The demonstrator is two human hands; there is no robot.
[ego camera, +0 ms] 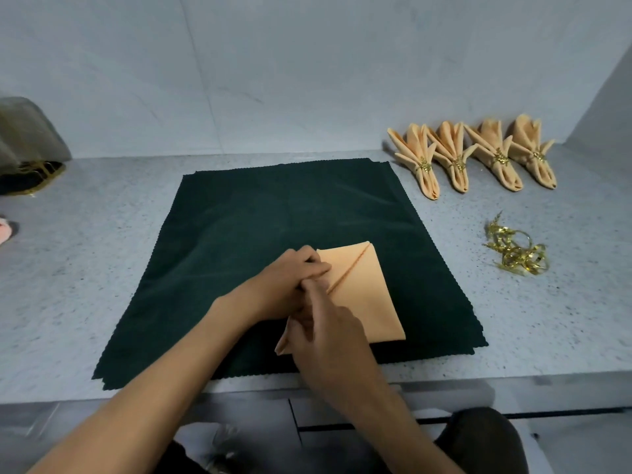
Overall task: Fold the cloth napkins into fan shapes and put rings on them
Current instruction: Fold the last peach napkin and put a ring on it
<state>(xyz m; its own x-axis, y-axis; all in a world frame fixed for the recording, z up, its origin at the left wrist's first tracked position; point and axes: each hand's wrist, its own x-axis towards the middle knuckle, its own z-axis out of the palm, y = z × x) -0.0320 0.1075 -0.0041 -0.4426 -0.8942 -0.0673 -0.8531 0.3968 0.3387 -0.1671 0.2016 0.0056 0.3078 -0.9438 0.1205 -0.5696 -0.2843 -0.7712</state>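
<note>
A peach napkin (369, 295), folded into a diamond with a diagonal crease, lies on a dark green cloth (273, 213). My left hand (290, 278) rests on the napkin's left part, its fingers laid flat across the fold. Just below it, my right hand (328, 336) covers the lower left corner with its index finger stretched along the crease. Its other fingers curl round the napkin's edge, and a peach tip pokes out beside it. Several gold rings (516, 254) lie in a loose heap to the right of the green cloth.
Several finished peach fan napkins (472, 155) with gold rings stand in a row at the back right, against the wall. A grey bag (30, 145) sits at the far left on the speckled counter (85, 268). The counter's front edge runs just below the cloth.
</note>
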